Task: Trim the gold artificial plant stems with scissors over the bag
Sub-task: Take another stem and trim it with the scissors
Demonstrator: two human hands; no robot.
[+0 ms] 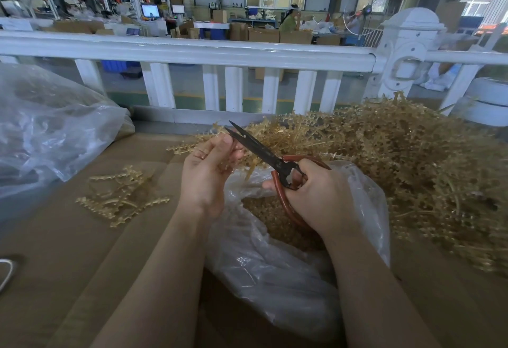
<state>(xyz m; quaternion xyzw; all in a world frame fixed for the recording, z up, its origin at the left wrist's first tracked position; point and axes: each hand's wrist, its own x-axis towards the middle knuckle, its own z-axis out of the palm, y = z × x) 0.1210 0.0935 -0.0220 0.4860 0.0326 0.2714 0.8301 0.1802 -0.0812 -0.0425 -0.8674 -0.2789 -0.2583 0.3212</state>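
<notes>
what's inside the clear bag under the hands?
Inside the clear bag: gold trimmings show through its mouth. The right hand and crumpled plastic hide the rest.

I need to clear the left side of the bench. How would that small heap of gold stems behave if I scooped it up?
The small heap of gold stems would probably feel light: the pieces are thin. The strands curve and cross, so they may lift as a loose tangle, with some dropping off. Their knobbly edges likely snag each other and the clear bag beside them.
</notes>
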